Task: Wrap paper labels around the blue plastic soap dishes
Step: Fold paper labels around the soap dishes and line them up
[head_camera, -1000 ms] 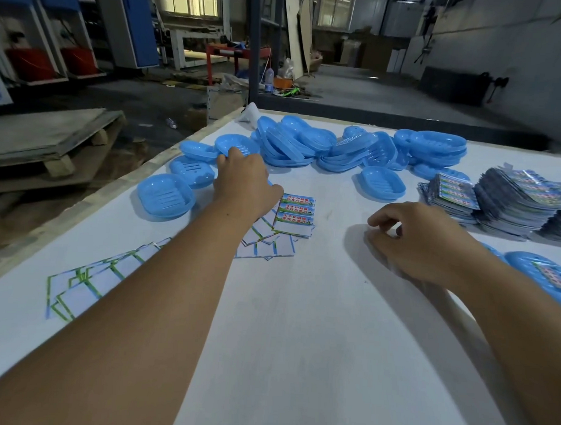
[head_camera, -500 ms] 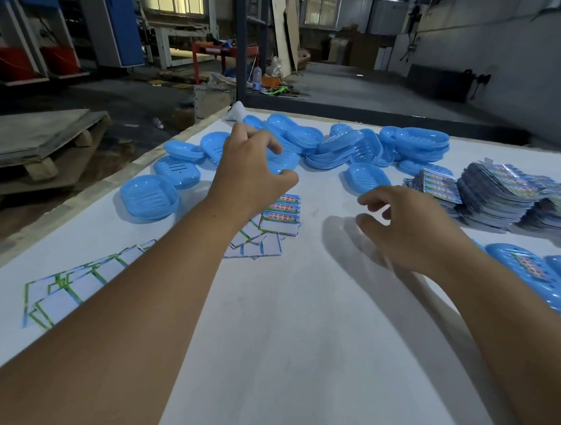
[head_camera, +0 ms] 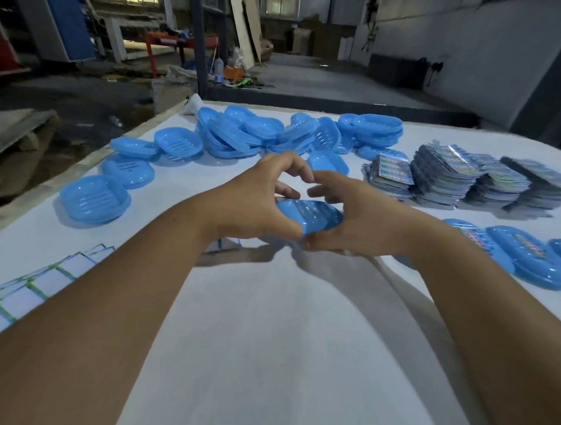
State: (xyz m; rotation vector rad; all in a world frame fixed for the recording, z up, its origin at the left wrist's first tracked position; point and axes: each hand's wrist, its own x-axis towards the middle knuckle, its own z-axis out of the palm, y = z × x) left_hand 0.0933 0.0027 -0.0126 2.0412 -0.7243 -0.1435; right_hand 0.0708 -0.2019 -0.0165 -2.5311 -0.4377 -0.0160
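You've got one blue soap dish up off the table, mid-frame, held btwn both hands. Your left hand grasps its left end, thumb curled under the near rim; your right hand grasps the right end, thumb tip meeting the left thumb just below the dish. Fingers of both hands arch over the top, tips nearly touching. Can't tell if a label is on it.

Edges and room: the near half of the white tabletop, btwn your forearms and toward you, is open. The left table edge runs diagonally from near-left up to the far corner; three loose dishes sit just inside it, w/ flat white label sheets fanned out near your left forearm. The far edge is crowded by the heaped dish pile. One single dish lies just beyond your fingertips. To the right, stacks of printed labels stand close together, and nearer you on that side lie labelled dishes beside your right forearm.
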